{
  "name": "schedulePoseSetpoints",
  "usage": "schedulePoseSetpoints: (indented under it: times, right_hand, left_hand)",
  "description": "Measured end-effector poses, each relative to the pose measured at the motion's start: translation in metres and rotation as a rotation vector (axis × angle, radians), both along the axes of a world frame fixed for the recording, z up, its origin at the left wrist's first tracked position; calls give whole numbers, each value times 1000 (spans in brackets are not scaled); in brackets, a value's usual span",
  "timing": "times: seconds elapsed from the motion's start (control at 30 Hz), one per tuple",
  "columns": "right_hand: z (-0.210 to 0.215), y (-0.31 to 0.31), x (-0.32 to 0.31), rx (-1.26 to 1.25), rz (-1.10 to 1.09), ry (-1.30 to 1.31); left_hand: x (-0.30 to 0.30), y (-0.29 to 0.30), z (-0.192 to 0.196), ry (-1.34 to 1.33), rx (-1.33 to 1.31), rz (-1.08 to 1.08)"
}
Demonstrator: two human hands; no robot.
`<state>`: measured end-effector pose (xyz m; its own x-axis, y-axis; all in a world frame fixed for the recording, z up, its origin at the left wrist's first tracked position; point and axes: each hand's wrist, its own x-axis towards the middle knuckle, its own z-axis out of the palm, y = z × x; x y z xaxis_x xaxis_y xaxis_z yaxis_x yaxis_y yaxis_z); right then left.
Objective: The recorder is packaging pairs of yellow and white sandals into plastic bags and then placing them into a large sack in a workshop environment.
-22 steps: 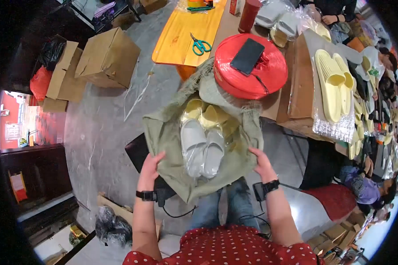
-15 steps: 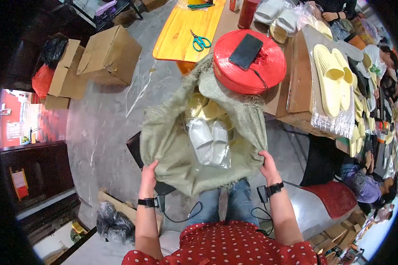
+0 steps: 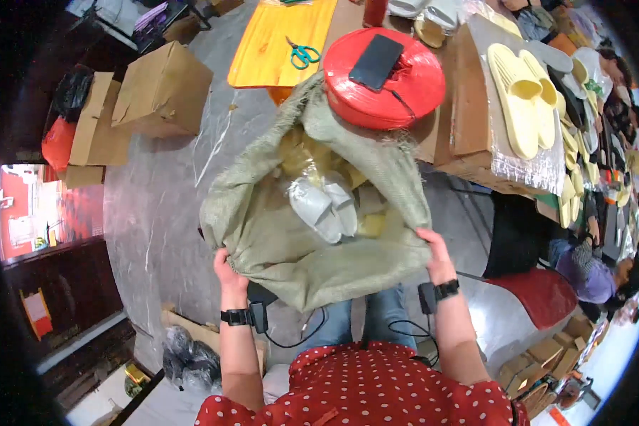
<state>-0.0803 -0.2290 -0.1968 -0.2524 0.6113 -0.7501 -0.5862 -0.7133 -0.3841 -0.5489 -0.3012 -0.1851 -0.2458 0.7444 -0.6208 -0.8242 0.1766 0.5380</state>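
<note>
A pale green woven sack [image 3: 312, 273] hangs with its wide mouth toward me, and both my hands hold its rim. At the left edge my left hand [image 3: 230, 271] is closed on the gathered cloth. My right hand [image 3: 437, 254] grips the right edge the same way. Inside the sack lies a pair of light grey slippers [image 3: 324, 207] in clear plastic. Behind them are yellowish wrapped slippers [image 3: 305, 153], partly in shadow. The sack's frayed far edge rests against a big red roll of plastic twine [image 3: 341, 103].
A black phone [image 3: 378, 62] lies on the roll. Scissors [image 3: 303, 54] with teal handles rest on a yellow wooden board [image 3: 263, 60]. Yellow slippers [image 3: 512, 99] top a carton [image 3: 468, 135] at right. Cardboard boxes [image 3: 165, 91] stand on the left floor; a red stool seat [image 3: 536, 297] is at right.
My hands have moved apart, spreading the sack's mouth wider. The grey slippers have slid deeper into the sack and turned. The whole view has shifted slightly.
</note>
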Motion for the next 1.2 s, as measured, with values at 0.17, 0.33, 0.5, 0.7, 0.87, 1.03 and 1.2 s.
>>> schedulePoseSetpoints:
  times: [0.17, 0.33, 0.5, 0.7, 0.87, 1.03, 1.2]
  right_hand:
    - [-77, 0, -30, 31, -192, 170]
    - [-107, -53, -38, -197, -307, 42]
    - [-135, -74, -98, -493, 105, 137]
    - [-128, -56, -136, -163, 166, 141]
    - [-57, -56, -101, -247, -44, 536]
    - [-25, -92, -87, -313, 337, 217]
    - [-21, -94, -116, -206, 569, 186]
  left_hand:
    - [32, 5, -21, 118, -233, -178]
    - [48, 3, 7, 242, -176, -397]
    - [37, -33, 31, 7, -226, -302]
    - [10, -26, 4, 399, -349, -489]
    - [-52, 3, -36, 502, -58, -378]
    - [-36, 91, -29, 1134, -393, -489]
    - [70, 138, -39, 1562, -349, -996]
